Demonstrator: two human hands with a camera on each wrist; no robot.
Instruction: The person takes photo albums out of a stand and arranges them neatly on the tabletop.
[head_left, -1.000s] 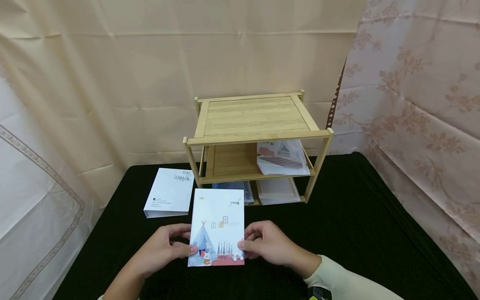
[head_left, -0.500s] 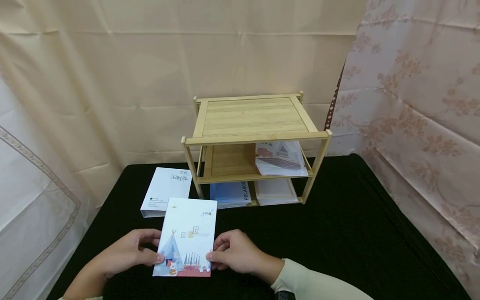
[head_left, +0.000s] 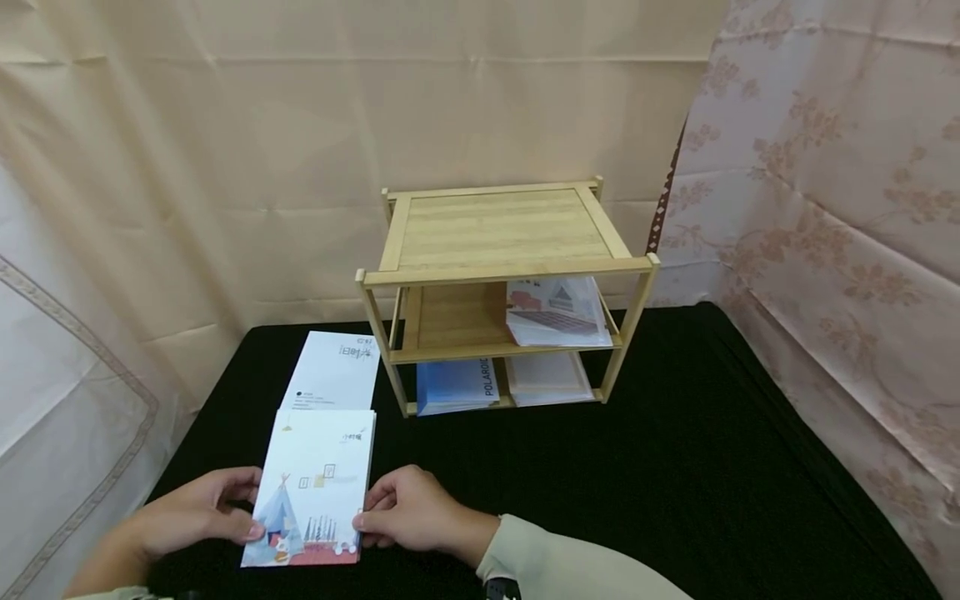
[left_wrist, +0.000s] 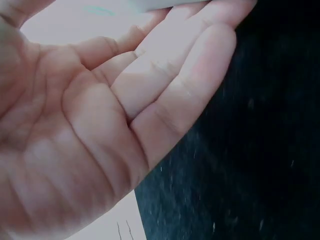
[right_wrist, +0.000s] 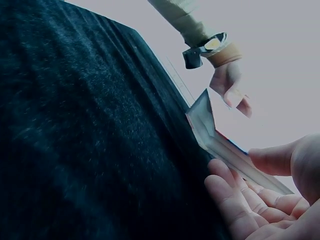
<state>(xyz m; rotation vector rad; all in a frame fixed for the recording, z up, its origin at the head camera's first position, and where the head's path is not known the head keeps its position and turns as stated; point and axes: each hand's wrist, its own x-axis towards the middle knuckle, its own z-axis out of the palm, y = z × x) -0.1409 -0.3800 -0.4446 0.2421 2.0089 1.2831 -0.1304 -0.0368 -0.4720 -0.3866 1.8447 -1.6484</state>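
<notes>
Between my two hands is a white book (head_left: pixel 318 492) with a blue tent and a pink strip drawn on its cover. My left hand (head_left: pixel 197 515) grips its left edge, thumb on the cover and fingers underneath. At the opposite edge my right hand (head_left: pixel 416 510) pinches it, thumb on top; the right wrist view shows the book's thick side (right_wrist: pixel 235 156) above my curled fingers. Another white book (head_left: pixel 333 367) with dark lettering lies just beyond, its near part hidden by the held one. Palm and fingers of the left hand (left_wrist: pixel 100 115) fill the left wrist view.
A wooden shelf rack (head_left: pixel 506 229) stands at the back. Its middle tier bears an illustrated book (head_left: pixel 558 315) on the right. Below are a blue POLAROID book (head_left: pixel 453 387) and a pale book (head_left: pixel 547 382). Black cloth (head_left: pixel 637 475) covers the table; curtains (head_left: pixel 247 150) hang behind.
Both hands have carried the tent-cover book left and slightly nearer, from in front of the rack to just before the other white book. The blue book on the bottom tier has come into full view.
</notes>
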